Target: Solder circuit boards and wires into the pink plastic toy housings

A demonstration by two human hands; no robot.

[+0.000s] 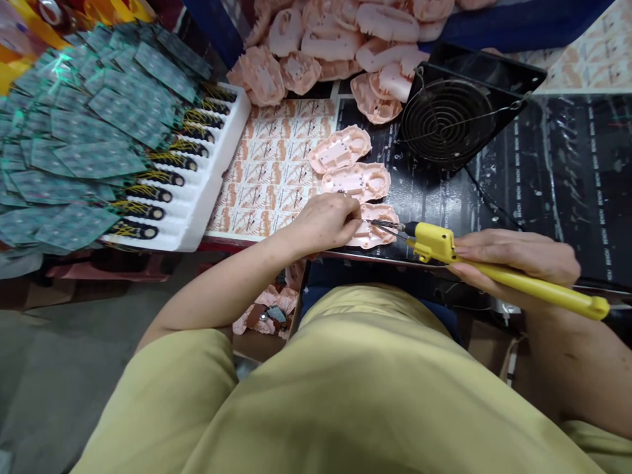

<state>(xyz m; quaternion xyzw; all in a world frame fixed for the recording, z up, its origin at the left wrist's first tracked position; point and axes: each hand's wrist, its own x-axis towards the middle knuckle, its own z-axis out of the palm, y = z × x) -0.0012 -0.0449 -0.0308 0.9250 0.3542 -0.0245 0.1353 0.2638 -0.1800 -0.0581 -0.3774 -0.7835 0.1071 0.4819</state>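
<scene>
My right hand [518, 257] is wrapped round the handle of a yellow soldering iron [434, 242] with a solder feeder on its front. Its dark tip points left and reaches over the nearest pink plastic shell [388, 214]. At that shell's left part, my left hand [326, 220] is closed with the fingers curled down; whatever they pinch is hidden. Just beyond it lie a second shell [358, 181] and a third shell [340, 150] in a row, hollow sides up, with small fittings inside.
Left, a white foam tray [210, 178] holds black parts with yellow wires, beside many green circuit boards [108, 85]. A black fan [444, 118] stands behind the shells. More pink shells [330, 36] are heaped at the blue bin [478, 29]. Below the table edge is a cardboard box [254, 345].
</scene>
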